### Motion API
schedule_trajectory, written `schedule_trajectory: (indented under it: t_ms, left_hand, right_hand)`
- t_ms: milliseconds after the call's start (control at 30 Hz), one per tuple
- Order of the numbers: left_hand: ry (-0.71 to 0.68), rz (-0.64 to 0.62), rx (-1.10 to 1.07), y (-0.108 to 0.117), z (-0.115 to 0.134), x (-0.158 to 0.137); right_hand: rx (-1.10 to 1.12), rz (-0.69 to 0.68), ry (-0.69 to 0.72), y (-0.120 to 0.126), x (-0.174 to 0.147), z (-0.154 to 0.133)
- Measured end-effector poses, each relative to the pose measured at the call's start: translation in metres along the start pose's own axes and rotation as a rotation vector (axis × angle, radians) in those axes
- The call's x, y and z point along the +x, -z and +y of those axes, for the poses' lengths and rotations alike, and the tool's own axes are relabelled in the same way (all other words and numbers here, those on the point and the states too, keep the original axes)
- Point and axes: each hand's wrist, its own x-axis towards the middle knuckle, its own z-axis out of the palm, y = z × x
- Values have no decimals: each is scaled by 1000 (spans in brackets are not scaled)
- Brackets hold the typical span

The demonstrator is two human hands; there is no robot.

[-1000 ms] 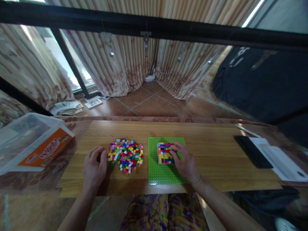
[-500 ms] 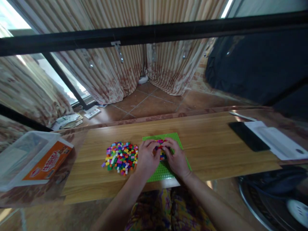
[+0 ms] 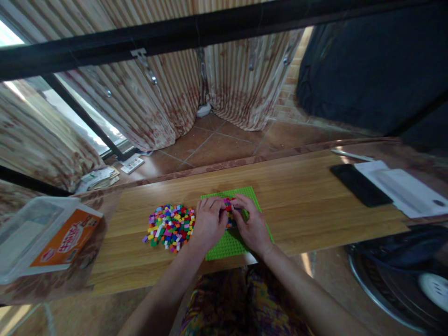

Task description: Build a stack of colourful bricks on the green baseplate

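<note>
On a wooden board lies a green studded baseplate (image 3: 224, 249). Several small coloured toy bricks (image 3: 230, 215), red, pink, yellow and dark ones, sit together on its middle, partly covered by my fingers. My left hand (image 3: 211, 219) is closed at the left side of these bricks, its fingertips pressing against them. From the right, my right hand (image 3: 253, 227) pinches at the top of the same bricks with thumb and fingers. Which single brick each hand touches is hidden. Left of the baseplate spreads a loose pile of multicoloured toy bricks (image 3: 171, 226).
A clear plastic tub with an orange label (image 3: 68, 240) stands at the far left. On the right lie a black phone-like slab (image 3: 360, 185) and white sheets or a flat white box (image 3: 408, 189). A dark metal bar (image 3: 224, 28) crosses beyond the board.
The camera has tilted and turned slightly, so the whole scene sits a little differently. Both hands stay at the bricks on the baseplate, with the fingers shifted slightly.
</note>
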Motion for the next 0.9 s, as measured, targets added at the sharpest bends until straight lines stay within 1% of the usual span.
schedule_trajectory:
  t_ms: [100,333,567,667,800,900]
  left_hand:
    - [-25,-35,31,3,-2,2]
    - [-45,-66,84,6,-1,2]
    - [-37,-63,27,5,-1,5]
    - [-47,-102,40,5,-1,7]
    - [-76,-157,129,7,0,10]
    - [-103,-203,181,10,1,13]
  right_hand:
    - [-42,59,-35,0,-3,-1]
    - [-167,61,14,-5,1,-11]
    - [-145,80,21,-7,3,-13]
    - [-164,82,29,-7,2,-12]
    - [-226,121,27,-7,-1,-12]
    - [-264,116,31,-8,-2,-12]
